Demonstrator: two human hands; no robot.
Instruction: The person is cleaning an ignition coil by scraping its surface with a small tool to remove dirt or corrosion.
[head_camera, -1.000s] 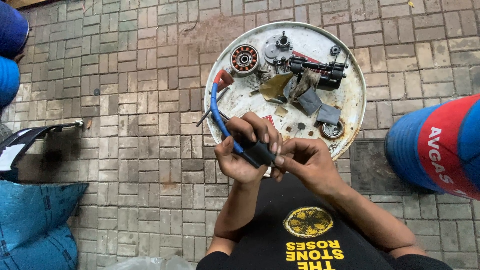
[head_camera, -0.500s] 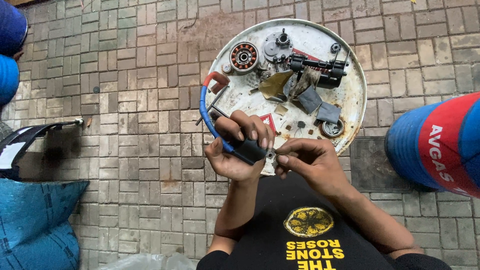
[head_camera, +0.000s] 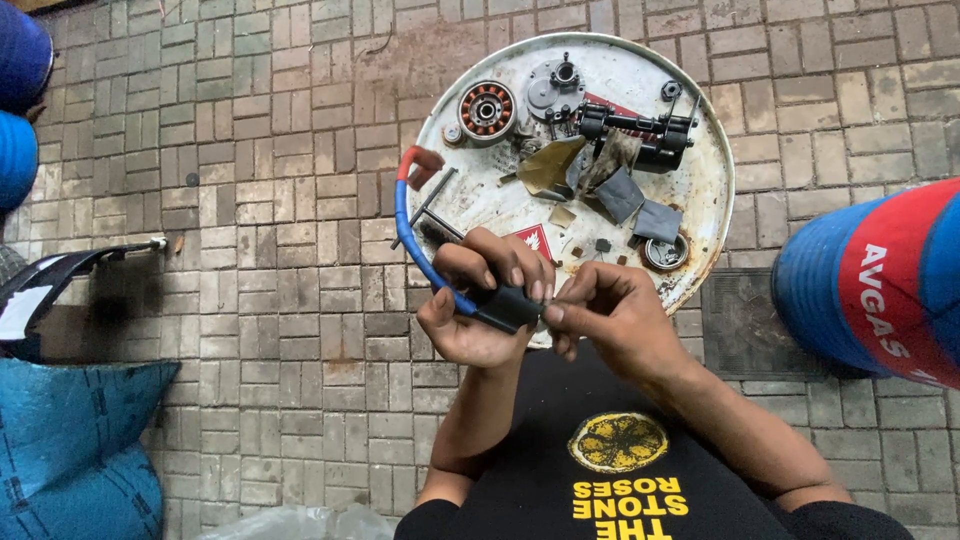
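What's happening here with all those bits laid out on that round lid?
A person holds a small black part with a blue cable in the left hand, while the right hand pinches at its end. Beyond the hands, a white round lid on the brick paving carries dismantled engine parts.

**Where things lie**

Your hands meet just before the round tray (head_camera: 700, 250). On it, the ring-shaped part (head_camera: 487, 108) lies left, the motor parts (head_camera: 634, 135) right. A drum (head_camera: 870, 285) stands right of you, a sack (head_camera: 70, 450) left.
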